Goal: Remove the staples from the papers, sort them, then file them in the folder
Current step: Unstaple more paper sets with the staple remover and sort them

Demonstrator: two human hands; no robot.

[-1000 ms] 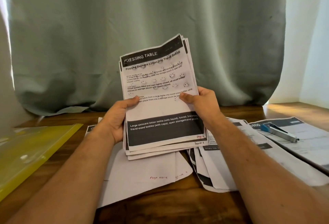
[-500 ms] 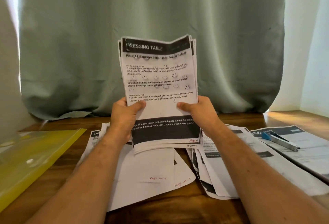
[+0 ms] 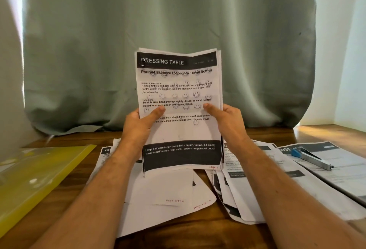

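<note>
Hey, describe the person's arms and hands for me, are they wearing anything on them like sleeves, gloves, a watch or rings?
Both forearms are bare as far as the frame shows, with no sleeves in view. The left hand and right hand are ungloved. No watch, bracelet or ring is visible.

Bare wooden table point(image 3: 208, 135) shows only in a strip along the grey-green curtain point(image 3: 168, 21) and in a wedge between the translucent yellow plastic folder point(image 3: 39, 173) at left and the loose white printed sheets point(image 3: 162, 193) in the middle. Right side is blocked by overlapping sheets point(image 3: 277, 179) and a blue-tipped metal staple remover point(image 3: 311, 158) lying on them. An upright paper stack point(image 3: 179, 110) blocks the centre.
</note>
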